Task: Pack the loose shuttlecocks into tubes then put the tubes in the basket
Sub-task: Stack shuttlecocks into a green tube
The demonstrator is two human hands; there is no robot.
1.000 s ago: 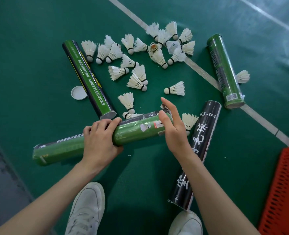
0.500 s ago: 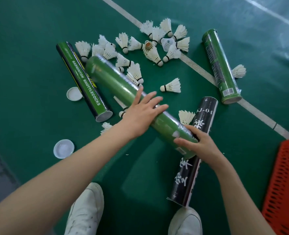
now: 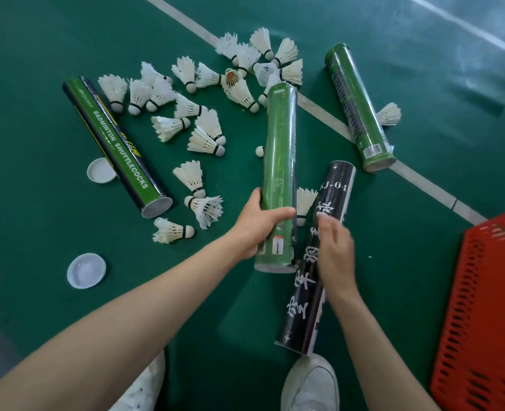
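My left hand grips a green tube near its lower end, holding it above the floor with its far end pointing away from me. My right hand hovers just right of that tube, blurred, fingers loosely curled, over a black tube lying on the floor. Two more tubes lie there: a green-and-black one at left and a green one at right. Several loose white shuttlecocks are scattered between them. The red basket stands at the right edge.
Two white tube caps lie on the green court floor, one beside the left tube and one nearer me. A white court line runs diagonally under the shuttlecocks. My white shoes show at the bottom.
The green tube has swung from lying across in front of me to pointing away. My left hand now grips its near end; my right hand has come off it.
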